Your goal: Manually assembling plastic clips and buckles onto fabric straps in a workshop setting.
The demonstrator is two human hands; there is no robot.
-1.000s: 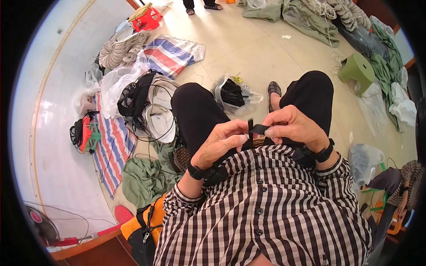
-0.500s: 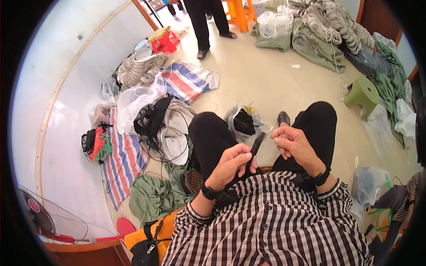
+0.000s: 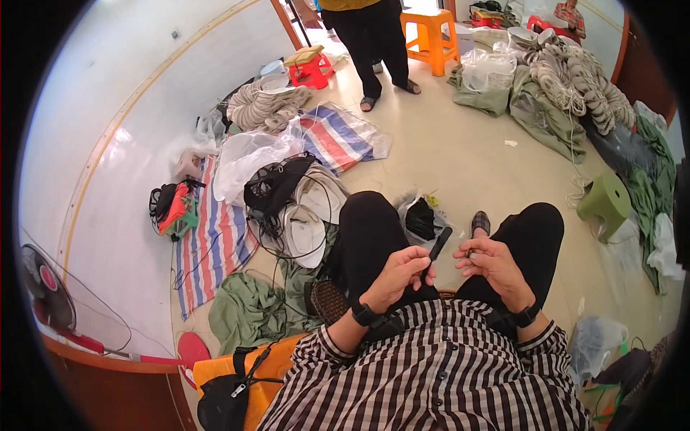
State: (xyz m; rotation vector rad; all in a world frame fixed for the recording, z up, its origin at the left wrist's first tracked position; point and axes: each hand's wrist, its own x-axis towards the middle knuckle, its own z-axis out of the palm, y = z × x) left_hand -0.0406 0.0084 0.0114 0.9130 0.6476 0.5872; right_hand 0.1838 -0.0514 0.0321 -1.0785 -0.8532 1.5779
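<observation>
Floor (image 3: pixel 460 151) fills most of my view, pale tile strewn with piles: coiled rope bundles (image 3: pixel 575 79) heaped on green cloth at the far right, a striped tarp (image 3: pixel 215 244) along the wall at the left, clear plastic bags (image 3: pixel 251 154) beside it. An orange stool (image 3: pixel 431 36) stands at the top, next to another person's dark trouser legs (image 3: pixel 374 43). Closer, a green stool (image 3: pixel 607 205) sits off to the right, and a small plastic bag with something black inside (image 3: pixel 422 219) lies between the knees.

Down to the hands now. Left hand (image 3: pixel 399 273) is curled closed around the lower end of a slim black strip (image 3: pixel 438 246), thumb on top, holding it tilted up and away from the lap, I'd judge so its free end stays clear to work on. Right hand (image 3: pixel 489 262) is just beside it, fingers loosely bent and pinched together near the tip; whether it grips anything small I cannot tell. Both hover over the thighs, wrists in black bands, checked sleeves coming up from the lower edge.
</observation>
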